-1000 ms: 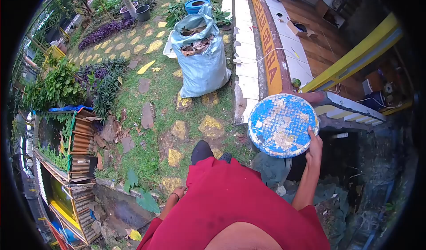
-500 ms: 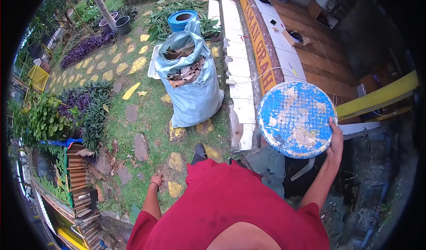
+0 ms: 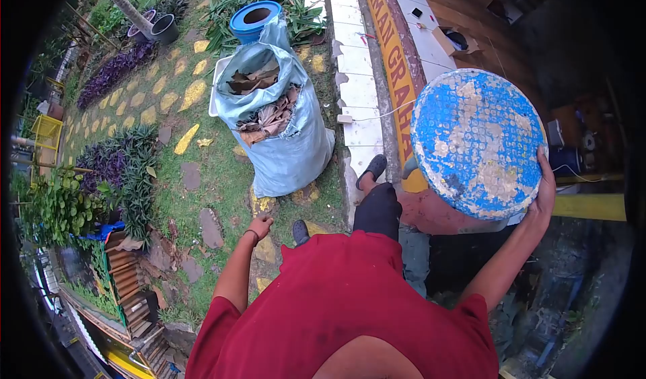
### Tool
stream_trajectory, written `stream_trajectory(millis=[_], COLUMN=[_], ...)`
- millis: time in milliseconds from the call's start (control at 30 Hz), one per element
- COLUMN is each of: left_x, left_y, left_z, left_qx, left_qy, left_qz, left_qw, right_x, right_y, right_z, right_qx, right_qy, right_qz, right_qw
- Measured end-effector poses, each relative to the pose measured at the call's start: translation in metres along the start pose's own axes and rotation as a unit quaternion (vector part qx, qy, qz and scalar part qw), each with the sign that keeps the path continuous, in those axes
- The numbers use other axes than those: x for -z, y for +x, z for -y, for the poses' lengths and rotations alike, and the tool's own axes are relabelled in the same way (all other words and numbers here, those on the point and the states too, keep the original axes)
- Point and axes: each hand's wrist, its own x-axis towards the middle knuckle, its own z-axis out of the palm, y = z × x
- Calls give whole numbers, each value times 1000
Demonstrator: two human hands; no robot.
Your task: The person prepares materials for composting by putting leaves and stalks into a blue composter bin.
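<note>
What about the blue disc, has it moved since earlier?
Yes: against the orange sign, the blue disc has shifted up and right in the view.

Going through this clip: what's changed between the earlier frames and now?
The person's right foot has stepped forward to the white-tiled ledge. The left hand has swung forward, and the worn blue disc has come nearer the camera. Nothing was grasped or released: the right hand still grips the disc's rim. The leaf-filled sack stayed put.
</note>
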Motion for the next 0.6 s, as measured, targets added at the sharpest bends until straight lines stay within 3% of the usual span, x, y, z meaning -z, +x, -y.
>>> stream_trajectory(millis=[67,100,133,300,333,367,500,600], left_x=[-10,-30,-32,-56,-74,-78,-106,-115], left_y=[23,70,87,100,106,97,77,64], left_z=[-21,-43,-38,-88,-131,-164,-237,-322], left_qx=[-21,-28,-13,77,134,167,186,61], left_qy=[-34,-68,-102,-134,-146,-158,-209,-230], left_qz=[-2,-16,1,-14,-39,-49,-29,-67], left_qw=[999,997,995,988,979,972,960,969], right_x=[-7,-1,-11,-61,-53,-57,-72,-83], right_y=[39,120,128,234,311,331,407,458], right_z=[8,-14,-2,36,14,24,55,84], right_qx=[-7,-21,-34,-62,-72,-56,-68,-66], right_qy=[9,16,22,22,16,3,-9,-10], right_qz=[12,25,28,62,53,34,91,126], right_qw=[1000,999,999,996,996,998,993,990])
